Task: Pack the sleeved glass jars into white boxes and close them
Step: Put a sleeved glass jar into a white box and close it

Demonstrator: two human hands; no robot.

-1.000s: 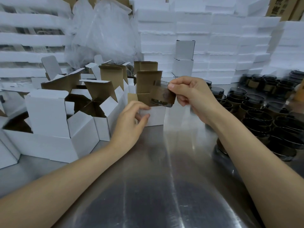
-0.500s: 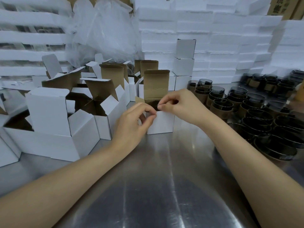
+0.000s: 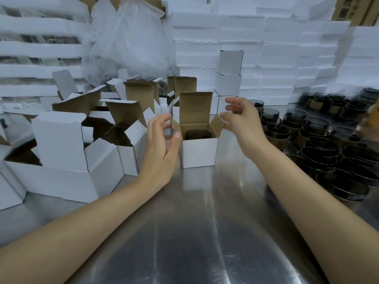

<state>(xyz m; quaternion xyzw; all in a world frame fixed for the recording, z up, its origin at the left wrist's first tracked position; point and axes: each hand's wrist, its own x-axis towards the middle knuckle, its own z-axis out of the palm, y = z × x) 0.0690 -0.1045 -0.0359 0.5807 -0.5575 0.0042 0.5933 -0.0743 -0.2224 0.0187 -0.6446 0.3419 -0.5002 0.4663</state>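
Both my hands have pulled away from the box mouth, where they were pinched together half a second ago, and the jar that I held over it before now sits inside. That dark glass jar (image 3: 197, 134) shows only its rim and upper wall, down in the small white box (image 3: 200, 152) standing on the steel table (image 3: 184, 222), its brown lid flap upright and both side flaps splayed out. My left hand (image 3: 162, 146) hovers just left of the box and my right hand (image 3: 240, 121) just right of it, fingers loosely spread, gripping nothing. Blur hides whether my fingertips touch the side flaps. More sleeved jars (image 3: 328, 144) crowd the table to my right, and open empty boxes (image 3: 61, 150) stand to my left.
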